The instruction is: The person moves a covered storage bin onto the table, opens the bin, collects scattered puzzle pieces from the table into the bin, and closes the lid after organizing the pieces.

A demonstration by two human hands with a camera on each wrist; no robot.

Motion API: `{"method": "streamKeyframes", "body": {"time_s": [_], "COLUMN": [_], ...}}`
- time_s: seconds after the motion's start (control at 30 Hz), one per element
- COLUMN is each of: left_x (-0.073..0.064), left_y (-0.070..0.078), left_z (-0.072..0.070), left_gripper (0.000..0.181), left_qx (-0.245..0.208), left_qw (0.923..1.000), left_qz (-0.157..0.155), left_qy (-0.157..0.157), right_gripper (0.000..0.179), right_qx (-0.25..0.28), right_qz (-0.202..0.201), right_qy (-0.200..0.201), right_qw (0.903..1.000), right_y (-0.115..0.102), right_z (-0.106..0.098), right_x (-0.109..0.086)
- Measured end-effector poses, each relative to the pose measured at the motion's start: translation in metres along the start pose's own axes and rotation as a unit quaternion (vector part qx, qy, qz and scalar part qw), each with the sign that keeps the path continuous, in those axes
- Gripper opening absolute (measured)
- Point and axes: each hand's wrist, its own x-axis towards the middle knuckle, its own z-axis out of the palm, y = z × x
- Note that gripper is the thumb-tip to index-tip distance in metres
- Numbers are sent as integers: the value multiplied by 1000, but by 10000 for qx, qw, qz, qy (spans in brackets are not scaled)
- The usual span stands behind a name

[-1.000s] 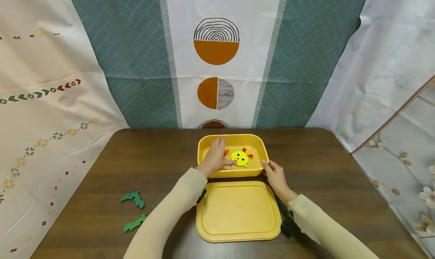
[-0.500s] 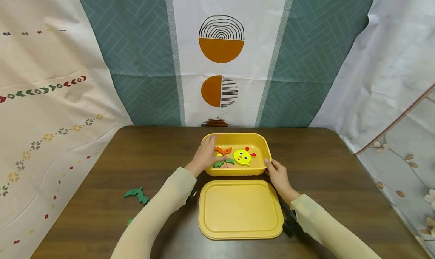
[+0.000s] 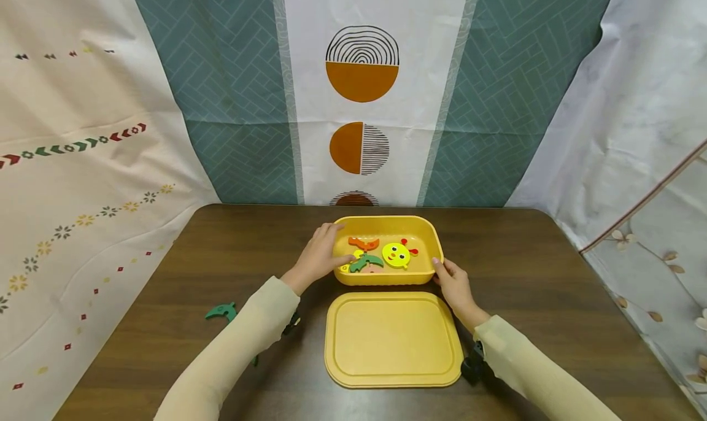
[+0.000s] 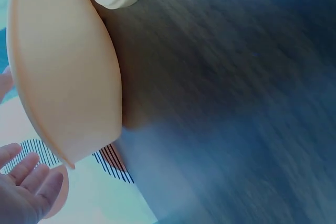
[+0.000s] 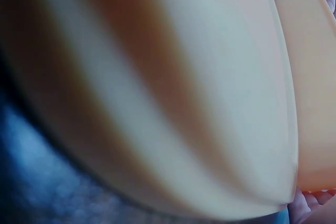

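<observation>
Head view: the left hand (image 3: 317, 253), fingers wide, has drawn back, uncovering toys (image 3: 395, 255) in the box (image 3: 386, 279) the right hand (image 3: 455, 289) pinches.

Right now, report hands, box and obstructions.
Right hand holds yellow box, right end. Left hand at left end, fingers apart. Coloured pieces inside. Left sleeve partly hides green pieces outside.

- Centre: yellow box (image 3: 386, 279); bright yellow face piece (image 3: 396, 256) with red tips; orange piece (image 3: 367, 245); green piece (image 3: 369, 260).
- Lower centre: plain yellow lid (image 3: 394, 341).
- Top centre: teal-and-white cloth (image 3: 372, 111), orange half-circles, black stripes.
- Lower right: brown wood-grained table (image 3: 525, 280).
</observation>
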Motion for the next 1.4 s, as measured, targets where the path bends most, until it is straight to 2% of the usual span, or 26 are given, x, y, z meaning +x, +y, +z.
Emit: {"method": "streamKeyframes", "body": {"time_s": [0.33, 0.53, 0.9, 1.13, 1.27, 1.4], "left_x": [-24, -38, -55, -76, -88, -94], "left_y": [-13, -22, -37, -57, -66, -74], "left_z": [-4, -10, -30, -43, -52, -61], "left_gripper": [66, 64, 62, 52, 51, 49], "left_qx": [28, -21, 30, 334, 308, 202], "left_qw": [9997, 9999, 9990, 9964, 9958, 9942], "left_qz": [-4, 30, 222, 480, 340, 185], "left_qy": [-238, -125, -387, -609, -790, -1040], "right_gripper": [59, 59, 61, 62, 62, 62], "right_qx": [-49, -50, 20, 49, 40, 54], "right_qz": [-19, -55, 25, 106, 107, 45], "right_qy": [-83, -65, -184, -166, -189, -171], "right_qw": [10000, 10000, 9998, 9998, 9998, 9998], "right_y": [7, 7, 3, 3, 2, 1], "right_z": [-2, -1, -2, 0, 0, -1], "right_x": [-6, -6, 0, 0, 0, 0]}}
